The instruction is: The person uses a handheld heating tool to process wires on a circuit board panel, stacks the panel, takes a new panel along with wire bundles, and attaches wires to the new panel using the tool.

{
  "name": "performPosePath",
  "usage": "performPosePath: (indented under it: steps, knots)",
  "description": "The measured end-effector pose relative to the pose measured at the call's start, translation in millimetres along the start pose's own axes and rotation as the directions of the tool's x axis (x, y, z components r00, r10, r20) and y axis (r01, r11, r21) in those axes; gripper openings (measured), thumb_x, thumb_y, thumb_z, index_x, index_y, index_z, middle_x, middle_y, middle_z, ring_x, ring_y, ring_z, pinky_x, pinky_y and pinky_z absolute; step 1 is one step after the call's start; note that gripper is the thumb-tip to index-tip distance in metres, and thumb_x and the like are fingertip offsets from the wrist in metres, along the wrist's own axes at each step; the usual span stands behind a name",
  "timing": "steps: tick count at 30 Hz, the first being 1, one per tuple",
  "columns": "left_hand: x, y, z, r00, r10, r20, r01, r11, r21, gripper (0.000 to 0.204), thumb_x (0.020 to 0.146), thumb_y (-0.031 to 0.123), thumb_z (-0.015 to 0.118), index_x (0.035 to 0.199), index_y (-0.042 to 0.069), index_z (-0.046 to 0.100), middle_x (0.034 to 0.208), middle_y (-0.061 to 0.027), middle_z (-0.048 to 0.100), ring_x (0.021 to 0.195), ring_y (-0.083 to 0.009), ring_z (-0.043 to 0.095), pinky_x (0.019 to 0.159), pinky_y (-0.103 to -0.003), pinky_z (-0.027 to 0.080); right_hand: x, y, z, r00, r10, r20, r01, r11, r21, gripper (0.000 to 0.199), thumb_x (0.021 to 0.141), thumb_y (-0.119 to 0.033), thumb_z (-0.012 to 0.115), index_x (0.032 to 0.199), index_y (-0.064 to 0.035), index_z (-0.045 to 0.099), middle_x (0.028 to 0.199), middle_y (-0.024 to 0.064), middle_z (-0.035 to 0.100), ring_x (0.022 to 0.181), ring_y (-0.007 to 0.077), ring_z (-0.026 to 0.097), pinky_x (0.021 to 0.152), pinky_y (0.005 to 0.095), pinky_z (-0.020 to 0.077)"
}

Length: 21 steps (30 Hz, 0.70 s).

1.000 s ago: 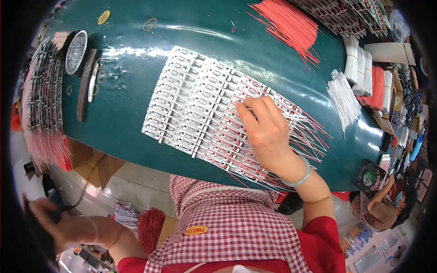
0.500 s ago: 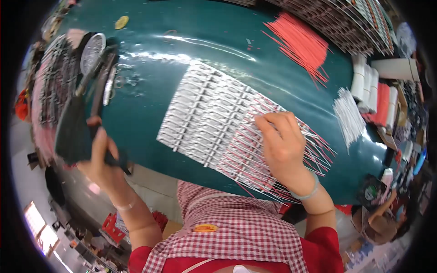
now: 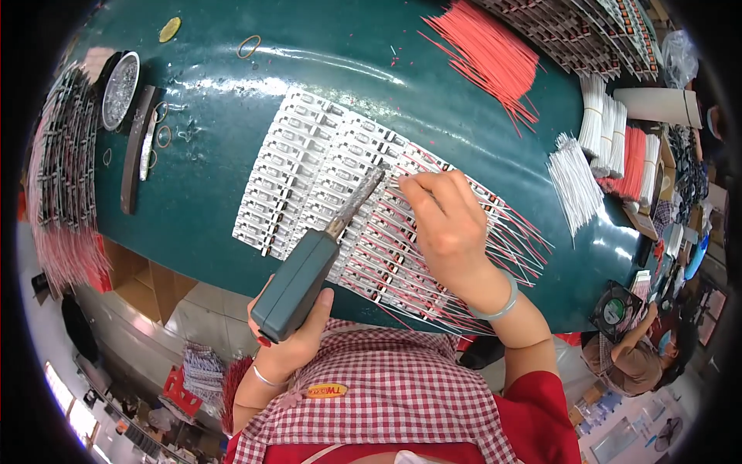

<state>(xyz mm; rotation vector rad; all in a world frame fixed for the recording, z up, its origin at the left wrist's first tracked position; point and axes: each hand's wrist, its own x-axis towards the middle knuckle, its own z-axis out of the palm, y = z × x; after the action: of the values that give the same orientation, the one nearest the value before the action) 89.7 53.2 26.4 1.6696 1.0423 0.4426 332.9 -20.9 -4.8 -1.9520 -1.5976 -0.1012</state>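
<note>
the left hand is wrapped firmly around a gun-shaped heating tool, its body a dull grey-green and boxy, with a narrow metal rod running out of the front. the rod looks dark and crusted, brightest where it leaves the body, and it slants up and to the right over a panel of white parts. that panel lies flat on the green table, in front of the person's checked apron, turned a little askew. it is made of many small pale units in close rows, split into long strips with darker metal bits along them. its right-hand strip carries thin red and white wires, which fan out past the edge in a loose fringe (rather like a comb); the strips to the left are bare of them. the right hand rests over this wired strip, thumb and forefinger drawn close together just beside the rod's end. whether they pinch a wire i cannot tell, as the fingertips are too small here. farther off lie loose red wires and a sheaf of white ones.
</note>
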Motion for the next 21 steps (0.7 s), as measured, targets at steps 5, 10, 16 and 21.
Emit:
performPosePath:
  steps: [5, 10, 16, 21]
  knots:
    - [4.3, -1.6, 4.1, 0.996, 0.092, 0.003, -0.092, 0.996, -0.014, 0.023, 0.081, -0.001, 0.078, 0.102, -0.005, 0.072, 0.090, -0.0118, 0.071, 0.070, -0.0171, 0.067, 0.063, -0.028, 0.053, -0.6, 1.2, 0.3, 1.000, -0.010, 0.008, 0.010, 1.000, -0.016, 0.037, 0.069, 0.002, 0.067, 0.106, 0.0030, 0.067, 0.097, 0.0097, 0.062, 0.085, 0.0246, 0.060, 0.061, 0.0332, 0.0508]
    - [5.5, 2.5, 3.1, 0.992, 0.117, 0.050, -0.119, 0.992, 0.039, 0.021, 0.079, -0.004, 0.078, 0.100, -0.005, 0.071, 0.090, -0.0115, 0.069, 0.069, -0.0165, 0.065, 0.061, -0.028, 0.052, -0.1, 0.5, 0.3, 0.999, -0.008, 0.031, 0.009, 0.999, -0.037, 0.036, 0.070, 0.001, 0.067, 0.105, 0.0040, 0.067, 0.097, 0.0102, 0.061, 0.085, 0.0246, 0.059, 0.062, 0.0335, 0.0510]
    - [6.3, 8.5, -0.2, 0.990, 0.099, 0.097, -0.110, 0.988, 0.112, 0.021, 0.078, -0.005, 0.077, 0.099, -0.005, 0.071, 0.090, -0.0121, 0.068, 0.068, -0.0174, 0.065, 0.061, -0.028, 0.051, 0.9, 0.5, 1.1, 0.999, -0.013, 0.039, 0.015, 0.999, -0.044, 0.034, 0.071, 0.000, 0.067, 0.105, 0.0044, 0.067, 0.097, 0.0102, 0.061, 0.084, 0.0248, 0.059, 0.062, 0.0335, 0.0510]
    - [3.5, -1.6, 1.0, 0.982, 0.183, 0.053, -0.189, 0.974, 0.124, 0.022, 0.078, -0.005, 0.077, 0.099, -0.005, 0.071, 0.091, -0.0124, 0.069, 0.068, -0.0183, 0.066, 0.061, -0.028, 0.052, 0.6, 0.8, 1.4, 0.999, -0.012, 0.044, 0.014, 0.999, -0.033, 0.034, 0.071, -0.001, 0.067, 0.105, 0.0040, 0.067, 0.097, 0.0101, 0.060, 0.085, 0.0248, 0.059, 0.063, 0.0337, 0.0513]
